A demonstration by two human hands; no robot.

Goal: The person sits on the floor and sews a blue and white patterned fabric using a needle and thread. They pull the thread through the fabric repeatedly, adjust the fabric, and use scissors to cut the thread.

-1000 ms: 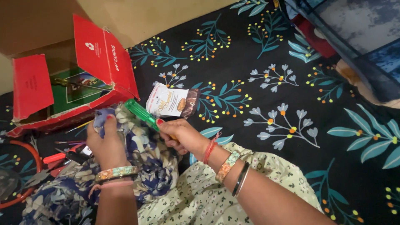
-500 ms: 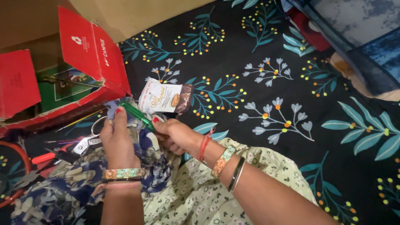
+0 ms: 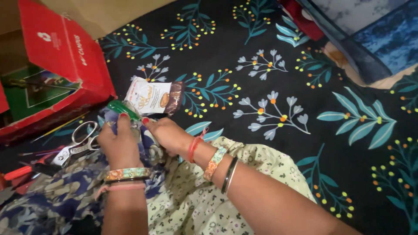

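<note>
My right hand [image 3: 167, 135] grips a screwdriver with a clear green handle [image 3: 121, 109], the handle pointing up and left. My left hand [image 3: 116, 146] presses a blue patterned cloth [image 3: 65, 191] against the tool's shaft, fingers closed on the fabric. Both hands meet just below a white and brown snack packet [image 3: 152, 97]. The screwdriver's tip is hidden between the hands.
An open red cardboard box [image 3: 56, 52] stands at the upper left. Steel scissors [image 3: 78, 141] and red-handled tools [image 3: 21, 170] lie left of my hands on a dark floral bedsheet [image 3: 278, 113]. Folded blue bedding [image 3: 374, 30] sits at the upper right.
The camera view has shifted right and down, so box and packet sit further left. My hands stay together on the screwdriver and cloth; the scissors have come into view.
</note>
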